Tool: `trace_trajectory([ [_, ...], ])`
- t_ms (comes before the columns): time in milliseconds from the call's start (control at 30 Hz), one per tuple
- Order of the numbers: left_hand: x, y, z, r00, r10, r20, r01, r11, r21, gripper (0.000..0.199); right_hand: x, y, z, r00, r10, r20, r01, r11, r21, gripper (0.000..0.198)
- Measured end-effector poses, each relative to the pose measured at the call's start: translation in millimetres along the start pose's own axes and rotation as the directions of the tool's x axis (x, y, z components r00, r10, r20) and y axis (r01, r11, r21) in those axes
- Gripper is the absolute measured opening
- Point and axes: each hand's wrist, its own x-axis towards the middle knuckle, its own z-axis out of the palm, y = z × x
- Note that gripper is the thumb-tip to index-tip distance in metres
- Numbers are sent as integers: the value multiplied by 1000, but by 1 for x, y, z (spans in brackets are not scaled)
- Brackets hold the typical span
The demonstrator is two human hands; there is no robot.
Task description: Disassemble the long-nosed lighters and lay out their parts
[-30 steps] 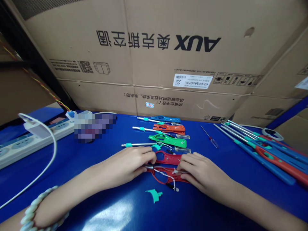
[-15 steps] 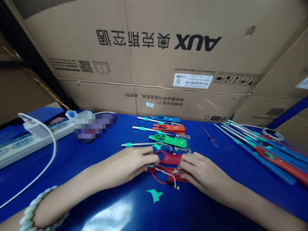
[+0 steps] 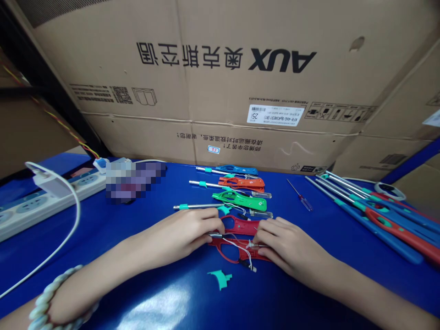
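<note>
My left hand [image 3: 197, 227] is closed on the end of a metal lighter tube [image 3: 216, 235]; most of the tube is hidden behind the fingers. White wires [image 3: 242, 245] run from it to a small black part [image 3: 245, 264]. Two red lighter shell halves lie apart between my hands, the far half [image 3: 244, 225] and the near half [image 3: 223, 253]. My right hand [image 3: 280, 238] pinches a clear fuel tank [image 3: 253, 245] over the near half, its far end covered by the fingers. A teal trigger [image 3: 222, 279] lies on the blue table in front.
Beyond my hands lie opened lighters: green [image 3: 245, 202], orange [image 3: 252, 184] and blue [image 3: 237, 170]. A screwdriver [image 3: 304, 202] and several assembled lighters [image 3: 388, 227] lie at the right. A power strip [image 3: 65, 195] runs along the left; a large carton [image 3: 213, 91] stands behind.
My left hand has shifted slightly, and more of the metal tube shows at its fingertips. My right hand stays in the same place.
</note>
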Motion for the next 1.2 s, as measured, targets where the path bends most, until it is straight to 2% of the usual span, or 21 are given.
trace_trajectory([
  [467,0,-1,3,998,55,-35,-55,998,4,25,1,1,1,1000,-5,-6,5,1000,-2,7],
  [800,0,6,2,998,-12,58,9,999,50,22,-1,0,0,1000,-9,-13,9,1000,-11,8],
  [1200,1,2,7,997,-40,73,32,994,102,22,-1,0,1,997,-47,-61,43,997,-66,8],
])
